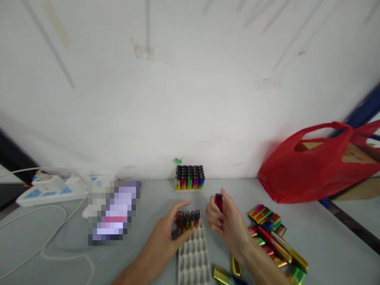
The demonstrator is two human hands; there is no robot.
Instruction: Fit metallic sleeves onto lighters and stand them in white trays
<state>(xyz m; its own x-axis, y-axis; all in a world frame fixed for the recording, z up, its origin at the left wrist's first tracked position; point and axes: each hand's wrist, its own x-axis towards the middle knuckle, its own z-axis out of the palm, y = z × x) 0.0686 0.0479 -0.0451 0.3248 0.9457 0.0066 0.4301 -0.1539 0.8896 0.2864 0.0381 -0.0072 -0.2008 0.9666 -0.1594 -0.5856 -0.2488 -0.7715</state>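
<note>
Here, two hands work over a white tray (194, 257) on a grey table (154, 192).
A red bag (320, 170) slumps at the right, behind a loose pile of lighters (276, 233); a full block of lighters (189, 177) stands against the wall. The left hand (170, 233) is curled around a row of four lighters (189, 219) standing at the tray's far edge, gripping them. The right hand (224, 221) pinches a dark red lighter (219, 201) upright, just beside that row. The row looks top-heavy: a knock from the held lighter, or a slackened left grip, could topple it, and the light tray might slide.
</note>
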